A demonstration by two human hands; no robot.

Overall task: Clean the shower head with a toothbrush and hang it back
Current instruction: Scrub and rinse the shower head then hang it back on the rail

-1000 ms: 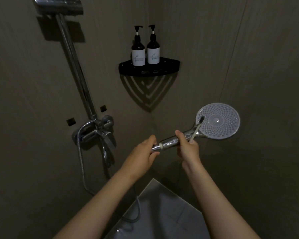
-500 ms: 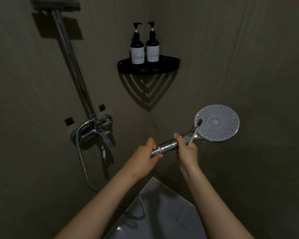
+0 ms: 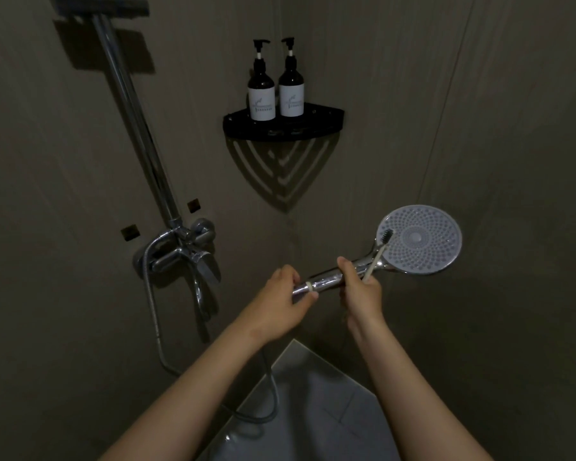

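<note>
Head view: we are gripping the shower head (image 3: 419, 240) handle off its rail (image 3: 137, 128) with the left hand (image 3: 280, 302), the right hand (image 3: 361, 289) pinching the toothbrush (image 3: 378, 252) against its face, so we are judging scrubbing underway and rehanging pending

Two bare forearms, entering from the bottom edge, uncovered all the way from frame edge to wrist. No sleeve or cuff anywhere along either arm. Left hand (image 3: 276, 302) bare: no ring, no glove, no watch or band at the wrist. Right hand (image 3: 361, 291) likewise bare, wrist unadorned. Fingernails short and plain where visible, on the left thumb. Smooth arms, without visible marks or tattoos in the dim light. Faint crease at the left wrist. Nothing else of the body in view beyond arms and hands.
</note>
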